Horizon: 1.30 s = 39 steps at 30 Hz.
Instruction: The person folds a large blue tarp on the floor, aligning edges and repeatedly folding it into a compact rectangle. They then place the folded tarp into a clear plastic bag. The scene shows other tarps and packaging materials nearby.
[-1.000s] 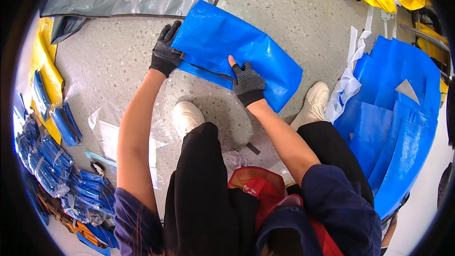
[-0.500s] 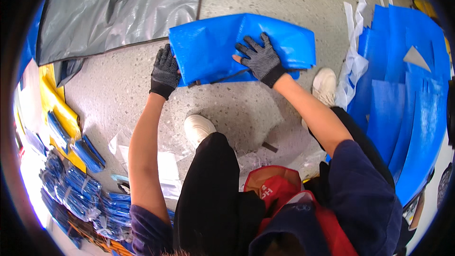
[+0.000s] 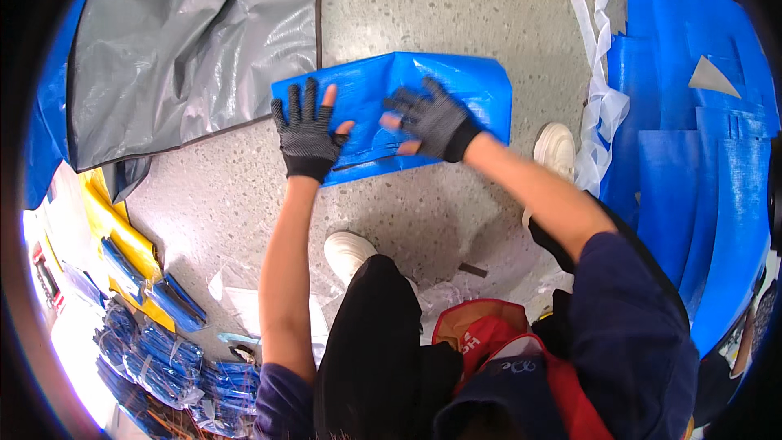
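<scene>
On the speckled floor in front of me lies a folded blue plastic sheet (image 3: 366, 81), with a dark strip showing along its near edge. My left hand (image 3: 309, 132), in a grey and black glove with bare thumb and fingertip, spreads its fingers over the sheet's left end. Over the sheet's middle is my right hand (image 3: 433, 121), gloved alike, its fingers apart and a little blurred by motion. Neither hand grips anything. Whether the right palm presses on the sheet I cannot tell.
A large grey sheet (image 3: 195, 57) with dark edging lies at the far left. Stacked blue sheets (image 3: 668, 171) and white strips (image 3: 601, 106) are on the right. Wrapped blue bundles (image 3: 155, 358) and a yellow sheet (image 3: 130, 232) lie at the near left. A small dark scrap (image 3: 472, 270) is between my shoes.
My left hand has moved from beside the sheet's left edge to on top of it. My right hand has slid a little left and nearer. The view has shifted slightly.
</scene>
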Each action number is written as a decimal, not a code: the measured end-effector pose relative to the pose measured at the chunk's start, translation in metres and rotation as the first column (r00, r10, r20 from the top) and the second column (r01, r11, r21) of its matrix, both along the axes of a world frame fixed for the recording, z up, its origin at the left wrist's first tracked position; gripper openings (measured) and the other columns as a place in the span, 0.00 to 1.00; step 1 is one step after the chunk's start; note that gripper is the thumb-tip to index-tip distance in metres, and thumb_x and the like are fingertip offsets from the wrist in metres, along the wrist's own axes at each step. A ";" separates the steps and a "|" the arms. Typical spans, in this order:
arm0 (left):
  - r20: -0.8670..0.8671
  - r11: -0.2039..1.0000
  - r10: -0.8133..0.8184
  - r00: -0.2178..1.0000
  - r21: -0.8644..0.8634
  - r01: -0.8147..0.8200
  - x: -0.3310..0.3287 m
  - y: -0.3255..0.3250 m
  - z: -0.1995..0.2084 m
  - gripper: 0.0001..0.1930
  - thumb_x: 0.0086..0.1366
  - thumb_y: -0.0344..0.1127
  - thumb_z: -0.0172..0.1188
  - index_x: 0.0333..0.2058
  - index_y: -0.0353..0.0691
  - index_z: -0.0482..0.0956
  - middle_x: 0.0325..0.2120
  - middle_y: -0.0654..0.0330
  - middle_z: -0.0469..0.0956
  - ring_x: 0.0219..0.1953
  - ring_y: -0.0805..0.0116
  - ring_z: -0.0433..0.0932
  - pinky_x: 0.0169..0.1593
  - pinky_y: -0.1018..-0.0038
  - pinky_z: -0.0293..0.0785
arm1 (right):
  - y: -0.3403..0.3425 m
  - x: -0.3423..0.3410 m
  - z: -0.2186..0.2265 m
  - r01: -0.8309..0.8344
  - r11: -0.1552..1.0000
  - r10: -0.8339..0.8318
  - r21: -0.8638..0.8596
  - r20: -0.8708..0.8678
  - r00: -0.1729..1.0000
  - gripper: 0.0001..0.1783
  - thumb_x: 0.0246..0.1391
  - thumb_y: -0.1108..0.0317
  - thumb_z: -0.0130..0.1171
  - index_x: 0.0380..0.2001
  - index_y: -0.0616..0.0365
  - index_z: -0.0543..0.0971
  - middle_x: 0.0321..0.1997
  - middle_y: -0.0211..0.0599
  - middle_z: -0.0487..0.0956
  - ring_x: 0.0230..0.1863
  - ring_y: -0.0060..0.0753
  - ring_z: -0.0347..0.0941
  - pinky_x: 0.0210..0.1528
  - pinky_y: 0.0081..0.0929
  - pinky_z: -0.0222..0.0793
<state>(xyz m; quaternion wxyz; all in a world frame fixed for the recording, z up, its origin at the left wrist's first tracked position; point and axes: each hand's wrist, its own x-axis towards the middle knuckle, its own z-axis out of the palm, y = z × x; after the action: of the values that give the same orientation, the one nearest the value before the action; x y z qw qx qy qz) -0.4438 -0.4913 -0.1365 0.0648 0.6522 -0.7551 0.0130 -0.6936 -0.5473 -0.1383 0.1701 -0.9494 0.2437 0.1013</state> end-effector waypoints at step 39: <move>-0.773 0.966 -0.043 0.633 0.129 0.223 -0.070 0.025 -0.048 0.43 0.54 0.58 0.55 0.65 0.52 0.47 0.65 0.56 0.50 0.67 0.56 0.47 0.69 0.62 0.39 | 0.027 0.071 0.079 0.569 0.735 -0.655 0.370 0.168 0.737 0.22 0.45 0.57 0.65 0.38 0.60 0.71 0.39 0.41 0.74 0.45 0.42 0.71 0.52 0.35 0.64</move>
<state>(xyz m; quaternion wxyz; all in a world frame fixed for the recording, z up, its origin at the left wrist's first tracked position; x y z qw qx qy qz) -0.5140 -0.4668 -0.1843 0.3080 0.5419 -0.6999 -0.3487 -0.6230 -0.5201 -0.0597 0.3666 -0.7819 0.5001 -0.0649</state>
